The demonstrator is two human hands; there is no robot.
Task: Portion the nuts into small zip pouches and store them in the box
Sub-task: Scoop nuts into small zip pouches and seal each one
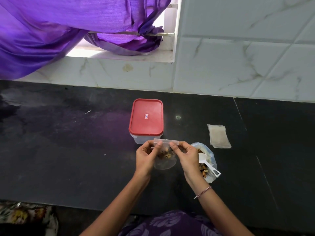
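A small clear zip pouch [165, 163] with some nuts inside hangs upright over the black counter. My left hand [148, 155] pinches the left part of its top strip. My right hand [185, 155] pinches the right part of the same strip. Just behind the pouch stands a clear plastic box with a red lid [146, 117], the lid on. To the right lies an open plastic bag of nuts [208, 160] with a white plastic scoop [207, 163] resting in it. A flat stack of empty zip pouches [219, 136] lies further right.
The black stone counter [68, 150] runs wide to the left and right. A white tiled wall [238, 57] closes off the back. Purple curtain cloth [51, 31] hangs over a window ledge at the back left. The counter's front edge is close to my body.
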